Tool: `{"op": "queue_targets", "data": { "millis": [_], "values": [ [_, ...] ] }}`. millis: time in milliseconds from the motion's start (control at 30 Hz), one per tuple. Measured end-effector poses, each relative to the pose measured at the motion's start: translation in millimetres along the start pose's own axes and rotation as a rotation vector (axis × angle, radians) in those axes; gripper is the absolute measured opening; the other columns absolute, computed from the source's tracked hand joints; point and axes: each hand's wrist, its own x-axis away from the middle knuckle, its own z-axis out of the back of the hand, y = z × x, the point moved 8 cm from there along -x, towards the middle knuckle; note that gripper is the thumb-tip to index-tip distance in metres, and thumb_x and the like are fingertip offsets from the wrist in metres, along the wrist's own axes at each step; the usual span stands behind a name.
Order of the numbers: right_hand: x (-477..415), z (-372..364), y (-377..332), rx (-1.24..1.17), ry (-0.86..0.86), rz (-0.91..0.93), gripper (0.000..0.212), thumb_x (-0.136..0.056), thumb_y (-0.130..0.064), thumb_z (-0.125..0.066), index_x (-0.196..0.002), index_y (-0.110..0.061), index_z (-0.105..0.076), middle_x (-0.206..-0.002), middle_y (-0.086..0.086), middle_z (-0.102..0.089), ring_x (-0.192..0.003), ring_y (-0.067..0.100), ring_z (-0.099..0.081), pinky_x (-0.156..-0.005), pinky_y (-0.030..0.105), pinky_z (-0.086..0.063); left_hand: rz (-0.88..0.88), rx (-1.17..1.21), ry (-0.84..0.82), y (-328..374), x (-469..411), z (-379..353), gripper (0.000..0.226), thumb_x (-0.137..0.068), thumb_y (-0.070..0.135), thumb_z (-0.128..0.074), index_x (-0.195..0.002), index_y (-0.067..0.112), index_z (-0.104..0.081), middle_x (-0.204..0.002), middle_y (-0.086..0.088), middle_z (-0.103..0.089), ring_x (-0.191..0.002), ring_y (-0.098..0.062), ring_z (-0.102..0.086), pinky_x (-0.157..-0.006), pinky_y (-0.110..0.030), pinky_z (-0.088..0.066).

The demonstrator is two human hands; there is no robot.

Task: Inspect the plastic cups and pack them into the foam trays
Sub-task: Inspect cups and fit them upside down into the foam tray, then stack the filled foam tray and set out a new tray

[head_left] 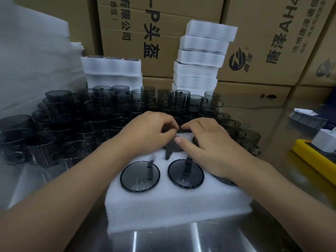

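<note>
Left hand [151, 130] and right hand [209, 148] pinch a smoky grey plastic cup [172, 147] into our white foam tray [172, 202], back row; next, we reckon, press it flush.

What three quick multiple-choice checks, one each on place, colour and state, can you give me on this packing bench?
1. Where is the tall foam stack?
A. on the yellow device
B. behind the loose cups, against the cardboard boxes
C. under the table

2. What colour are the loose cups?
A. red
B. opaque white
C. see-through smoky grey

3. What are the left hand and right hand doing?
A. lying flat
B. fingers curled on a far-row cup in the front tray
C. holding a pen

Key: 1 B, it rises behind the cups, before the boxes. 2 C, their dark walls show through. 3 B, both pinch that cup.
</note>
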Motion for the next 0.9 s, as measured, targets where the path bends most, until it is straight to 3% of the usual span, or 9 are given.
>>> {"op": "queue_targets", "data": {
  "millis": [200,267,367,467,567,633,700,800,900],
  "values": [
    [13,34,-21,0.062,0.173,0.185,0.03,-0.096,-0.042,-0.04,-0.109,-0.028,-0.063,-0.096,-0.01,-0.056,-0.091,0.009,-0.046,-0.082,0.028,-0.032,-0.104,-0.16,0.146,19,17,26,0.015,-0.09,0.028,-0.056,-0.093,0.025,-0.07,-0.08,0.018,-0.052,-0.08,-0.004,-0.046,-0.07,-0.024,-0.038],
    [26,45,-20,0.038,0.123,0.199,0.031,-0.095,-0.044,-0.037,-0.104,-0.032,-0.064,-0.087,-0.015,-0.061,-0.081,0.003,-0.051,-0.072,0.027,-0.039,-0.096,-0.211,0.079,20,28,33,0.015,-0.089,0.03,-0.056,-0.091,0.028,-0.072,-0.078,0.02,-0.053,-0.077,-0.002,-0.049,-0.067,-0.023,-0.039],
    [45,49,-21,0.058,-0.061,0.241,0.04,-0.087,-0.058,-0.03,-0.108,-0.043,-0.061,-0.079,-0.02,-0.064,-0.073,0.0,-0.056,-0.063,0.028,-0.048,-0.073,-0.034,-0.076,28,49,45,0.02,-0.087,0.043,-0.058,-0.082,0.031,-0.074,-0.073,0.014,-0.066,-0.066,-0.005,-0.057,-0.058,-0.027,-0.045],
    [61,39,-27,0.111,-0.254,0.303,0.046,-0.08,-0.069,-0.036,-0.119,-0.05,-0.05,-0.09,-0.019,-0.06,-0.083,0.003,-0.058,-0.072,0.03,-0.049,-0.046,0.11,-0.298,41,73,49,0.047,-0.071,0.076,-0.049,-0.094,0.041,-0.07,-0.078,0.017,-0.068,-0.067,-0.002,-0.06,-0.058,-0.021,-0.048],
    [74,27,-29,0.342,-0.381,0.322,0.055,-0.083,-0.056,-0.053,-0.133,-0.05,-0.029,-0.113,-0.018,-0.054,-0.101,0.008,-0.054,-0.08,0.029,-0.044,-0.144,-0.244,-0.496,49,97,31,0.067,-0.065,0.079,-0.052,-0.125,0.053,-0.042,-0.083,0.023,-0.061,-0.074,0.003,-0.054,-0.068,-0.019,-0.043],
    [80,22,-29,0.409,-0.394,0.31,0.055,-0.089,-0.045,-0.053,-0.134,-0.047,-0.021,-0.118,-0.014,-0.053,-0.102,0.014,-0.053,-0.076,0.031,-0.041,-0.249,-0.455,-0.463,57,108,27,0.067,-0.079,0.063,-0.056,-0.137,0.051,-0.024,-0.092,0.017,-0.058,-0.082,-0.004,-0.05,-0.074,-0.021,-0.035],
    [86,23,-32,0.408,-0.371,0.335,0.05,-0.093,-0.042,-0.05,-0.133,-0.044,-0.019,-0.124,-0.013,-0.049,-0.104,0.017,-0.054,-0.076,0.033,-0.039,-0.351,-0.489,-0.399,68,115,32,0.063,-0.086,0.048,-0.057,-0.141,0.045,-0.025,-0.104,0.015,-0.06,-0.094,-0.008,-0.053,-0.078,-0.019,-0.027],
    [91,41,-36,0.425,-0.376,0.35,0.053,-0.092,-0.049,-0.046,-0.129,-0.051,-0.007,-0.129,-0.018,-0.046,-0.108,0.015,-0.055,-0.078,0.032,-0.042,-0.618,-0.564,-0.257,94,124,59,0.053,-0.072,0.048,-0.064,-0.121,0.031,-0.058,-0.083,0.018,-0.067,-0.07,-0.004,-0.062,-0.069,-0.016,-0.04],
    [81,74,-35,0.469,-0.297,0.311,0.062,-0.086,-0.06,-0.045,-0.123,-0.063,0.005,-0.129,-0.027,-0.048,-0.103,0.006,-0.059,-0.074,0.029,-0.046,-0.654,-0.573,-0.189,96,111,89,0.054,-0.072,0.053,-0.06,-0.122,0.033,-0.052,-0.08,0.015,-0.069,-0.061,-0.009,-0.062,-0.057,-0.019,-0.048]
  ]
}}
